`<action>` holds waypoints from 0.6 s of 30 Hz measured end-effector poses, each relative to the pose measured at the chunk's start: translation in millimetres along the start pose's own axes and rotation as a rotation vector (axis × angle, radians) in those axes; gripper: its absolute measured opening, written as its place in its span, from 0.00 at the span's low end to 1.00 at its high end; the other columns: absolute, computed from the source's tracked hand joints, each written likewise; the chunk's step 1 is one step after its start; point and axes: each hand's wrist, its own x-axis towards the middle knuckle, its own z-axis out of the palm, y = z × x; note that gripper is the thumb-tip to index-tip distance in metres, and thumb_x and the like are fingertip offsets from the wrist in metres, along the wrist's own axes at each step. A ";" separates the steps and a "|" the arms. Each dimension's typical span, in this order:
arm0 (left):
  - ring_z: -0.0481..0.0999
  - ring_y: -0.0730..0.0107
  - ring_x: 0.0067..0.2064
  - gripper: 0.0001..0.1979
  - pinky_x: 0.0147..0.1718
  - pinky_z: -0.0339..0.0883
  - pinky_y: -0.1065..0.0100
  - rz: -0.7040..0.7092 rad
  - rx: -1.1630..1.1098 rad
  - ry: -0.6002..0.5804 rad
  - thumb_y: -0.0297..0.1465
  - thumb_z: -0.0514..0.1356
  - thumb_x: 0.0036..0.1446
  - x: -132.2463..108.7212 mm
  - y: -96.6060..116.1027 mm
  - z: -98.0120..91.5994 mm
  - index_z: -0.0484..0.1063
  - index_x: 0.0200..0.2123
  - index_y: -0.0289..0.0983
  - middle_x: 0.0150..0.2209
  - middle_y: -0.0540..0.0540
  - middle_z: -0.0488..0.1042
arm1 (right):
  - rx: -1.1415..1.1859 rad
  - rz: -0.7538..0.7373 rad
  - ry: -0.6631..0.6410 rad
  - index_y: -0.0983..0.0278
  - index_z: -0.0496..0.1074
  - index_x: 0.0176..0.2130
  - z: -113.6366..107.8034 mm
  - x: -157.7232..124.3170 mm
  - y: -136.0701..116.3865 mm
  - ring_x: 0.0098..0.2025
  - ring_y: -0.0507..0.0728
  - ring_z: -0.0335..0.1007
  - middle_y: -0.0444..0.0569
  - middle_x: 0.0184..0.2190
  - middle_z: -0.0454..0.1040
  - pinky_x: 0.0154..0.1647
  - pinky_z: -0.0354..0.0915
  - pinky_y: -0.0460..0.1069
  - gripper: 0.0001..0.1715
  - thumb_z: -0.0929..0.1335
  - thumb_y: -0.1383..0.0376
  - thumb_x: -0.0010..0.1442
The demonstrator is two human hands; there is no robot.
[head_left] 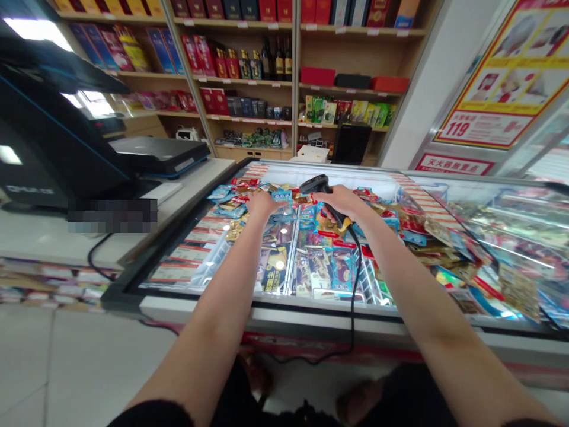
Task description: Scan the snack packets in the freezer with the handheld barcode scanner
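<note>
My right hand is closed round the grip of a black barcode scanner with a yellow-trimmed handle, held over the open chest freezer. Its black cable hangs down over the freezer's front edge. My left hand reaches into the freezer beside the scanner and rests on a blue ice-cream packet; its fingers curl over the packet, though a firm grip cannot be confirmed. Many wrapped ice creams fill the freezer baskets below both hands.
A checkout counter at left carries a black till terminal and a flat scanner unit. Wooden shelves of boxes and bottles line the back wall. A second glass-topped freezer extends right under a red-yellow poster.
</note>
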 end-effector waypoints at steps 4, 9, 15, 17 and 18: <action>0.79 0.38 0.50 0.25 0.52 0.69 0.54 -0.030 -0.260 -0.080 0.33 0.79 0.33 7.5 -3.8 4.7 0.61 0.16 0.43 0.23 0.44 0.70 | 0.010 0.017 0.007 0.61 0.65 0.24 -0.6 -3.1 -2.6 0.17 0.54 0.63 0.48 0.15 0.68 0.20 0.63 0.49 0.22 0.69 0.60 0.68; 0.75 0.61 0.30 0.19 0.36 0.67 0.65 -0.139 -0.672 -0.082 0.22 0.73 0.39 8.4 1.8 10.0 0.64 0.16 0.40 0.18 0.52 0.61 | 0.046 -0.005 0.001 0.61 0.65 0.25 -2.4 -4.8 -3.9 0.17 0.54 0.63 0.47 0.15 0.69 0.21 0.63 0.49 0.21 0.71 0.60 0.67; 0.65 0.76 0.24 0.15 0.30 0.66 0.71 -0.188 -0.932 -0.021 0.20 0.69 0.44 1.6 12.7 8.7 0.66 0.19 0.37 0.19 0.55 0.63 | 0.022 -0.018 0.018 0.61 0.65 0.21 -5.0 -6.7 -6.2 0.16 0.54 0.64 0.48 0.15 0.68 0.21 0.64 0.49 0.26 0.70 0.59 0.69; 0.67 0.76 0.25 0.13 0.29 0.66 0.73 -0.187 -0.969 0.001 0.21 0.70 0.44 1.8 13.7 9.7 0.68 0.21 0.36 0.20 0.55 0.65 | 0.019 -0.022 0.021 0.62 0.65 0.21 -5.7 -7.6 -6.9 0.16 0.53 0.63 0.49 0.15 0.68 0.21 0.64 0.49 0.26 0.70 0.60 0.69; 0.68 0.75 0.26 0.12 0.29 0.66 0.73 -0.193 -0.982 0.009 0.22 0.70 0.44 2.1 14.1 10.3 0.69 0.22 0.36 0.20 0.55 0.67 | 0.018 -0.021 0.020 0.62 0.65 0.21 -6.1 -7.9 -6.9 0.16 0.53 0.63 0.49 0.15 0.68 0.21 0.64 0.48 0.26 0.70 0.59 0.69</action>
